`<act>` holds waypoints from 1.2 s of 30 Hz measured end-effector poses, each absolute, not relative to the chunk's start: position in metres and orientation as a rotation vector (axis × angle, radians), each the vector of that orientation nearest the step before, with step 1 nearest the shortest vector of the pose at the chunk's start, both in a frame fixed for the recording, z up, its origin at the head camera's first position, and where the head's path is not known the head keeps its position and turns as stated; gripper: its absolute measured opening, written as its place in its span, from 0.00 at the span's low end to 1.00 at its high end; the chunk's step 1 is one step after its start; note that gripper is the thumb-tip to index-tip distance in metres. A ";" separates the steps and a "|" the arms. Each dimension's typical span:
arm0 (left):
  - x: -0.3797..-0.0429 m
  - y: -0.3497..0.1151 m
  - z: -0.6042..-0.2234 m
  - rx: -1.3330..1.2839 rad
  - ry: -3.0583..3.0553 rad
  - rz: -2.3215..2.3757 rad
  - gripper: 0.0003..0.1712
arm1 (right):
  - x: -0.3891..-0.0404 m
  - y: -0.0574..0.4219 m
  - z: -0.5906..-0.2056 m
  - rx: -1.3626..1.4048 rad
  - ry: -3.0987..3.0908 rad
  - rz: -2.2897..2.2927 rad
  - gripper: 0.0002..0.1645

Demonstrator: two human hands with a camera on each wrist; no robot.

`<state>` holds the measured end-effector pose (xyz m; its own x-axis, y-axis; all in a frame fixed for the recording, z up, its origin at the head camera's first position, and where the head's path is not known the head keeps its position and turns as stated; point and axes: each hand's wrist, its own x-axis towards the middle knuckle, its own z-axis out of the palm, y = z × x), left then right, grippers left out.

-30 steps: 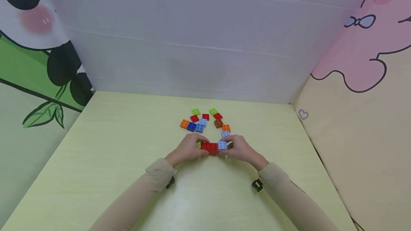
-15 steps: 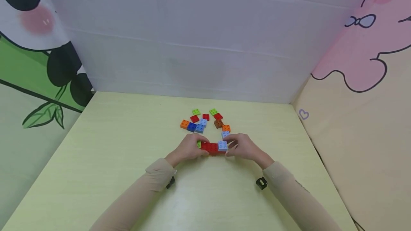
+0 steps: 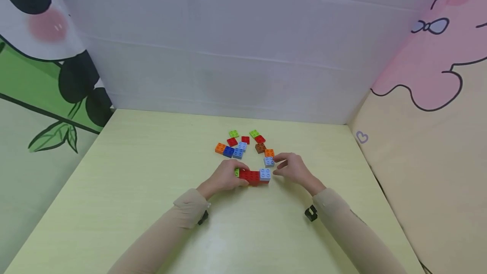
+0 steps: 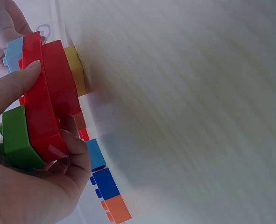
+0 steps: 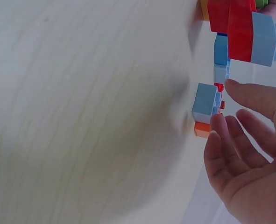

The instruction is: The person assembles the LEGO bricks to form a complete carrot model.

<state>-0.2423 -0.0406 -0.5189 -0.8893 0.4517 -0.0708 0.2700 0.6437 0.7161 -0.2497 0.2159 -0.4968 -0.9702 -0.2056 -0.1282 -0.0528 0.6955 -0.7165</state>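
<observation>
My left hand (image 3: 225, 176) grips a small stack of toy bricks by its left part, thumb in front and fingers behind. Long red bricks (image 4: 44, 98) form its middle, above a yellow brick (image 4: 76, 70). A green brick (image 4: 18, 135) sits on top at the left end and a light blue brick (image 3: 265, 174) on top at the right end. My right hand (image 3: 296, 169) is apart from the stack, fingers loosely bent with nothing between them. Its fingertips are close to a loose light blue brick (image 5: 206, 103) on the table.
Loose bricks lie behind the stack on the pale table (image 3: 152, 206): an orange brick (image 3: 269, 152), a brown brick (image 3: 260, 148), a dark blue brick (image 3: 228, 152), another orange brick (image 3: 220, 148), plus several red, light green and blue ones. A white wall (image 3: 236, 54) stands beyond.
My right hand has let go of the stack's right end and moved right and slightly back, towards the loose light blue brick. The left hand keeps its grip in about the same place.
</observation>
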 end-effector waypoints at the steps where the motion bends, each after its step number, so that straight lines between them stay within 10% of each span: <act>1: -0.242 -0.041 -0.519 0.588 2.622 1.085 0.22 | -0.251 0.215 -0.496 -0.192 2.709 -1.134 0.25; 36: -0.241 -0.041 -0.517 0.557 2.635 1.074 0.22 | -0.265 0.202 -0.509 -0.320 2.876 -0.772 0.16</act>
